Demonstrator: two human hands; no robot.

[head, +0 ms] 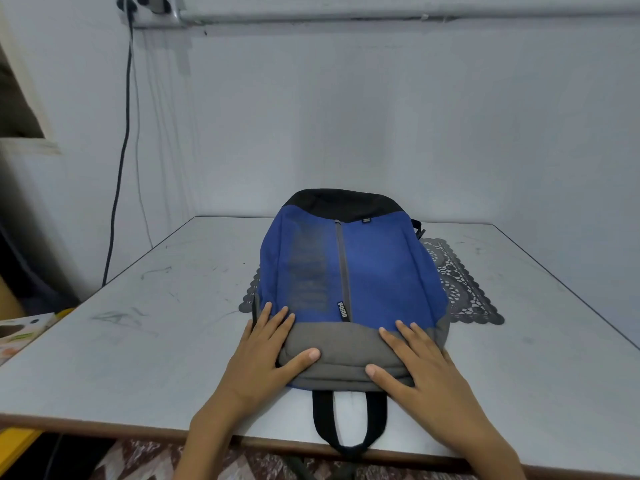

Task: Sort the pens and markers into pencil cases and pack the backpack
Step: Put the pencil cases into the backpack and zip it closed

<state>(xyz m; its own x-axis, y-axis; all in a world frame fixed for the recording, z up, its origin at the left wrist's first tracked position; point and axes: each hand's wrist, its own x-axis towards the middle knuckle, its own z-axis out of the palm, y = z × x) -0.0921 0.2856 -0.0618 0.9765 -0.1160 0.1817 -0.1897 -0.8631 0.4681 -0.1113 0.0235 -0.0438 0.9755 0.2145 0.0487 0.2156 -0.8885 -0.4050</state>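
At the far left a dark cable [119, 168] hangs down the pale wall, and below it the corner of a printed cardboard box [20, 332] pokes in at the frame's edge, lower than the grey, scuffed surface [156, 341] in front of you. Your left hand [266, 355] lies flat on the near left corner of the backpack [349, 271], its fingers [277, 317] straight and slightly spread, reaching up to where the grey band meets the blue panel, while the thumb presses onto the grey end; nothing is pinched or gripped. The backpack lies flat in the middle of the surface, front face up, with its grey end toward you and its black end toward the wall. A dark zipper [343, 268] runs down the middle of the blue panel, and a small PUMA tag [343, 310] sits just beside its near end. The black carry loop [348, 424] trails from the grey end and hangs over the near edge of the surface, between your wrists. Your right hand [422, 368] rests on the near right corner of the bag, palm down, fingers [408, 332] straight and fanned apart, thumb pointing inward across the grey end. A dark lace mat [460, 289] lies under the backpack and shows mostly on its right side.
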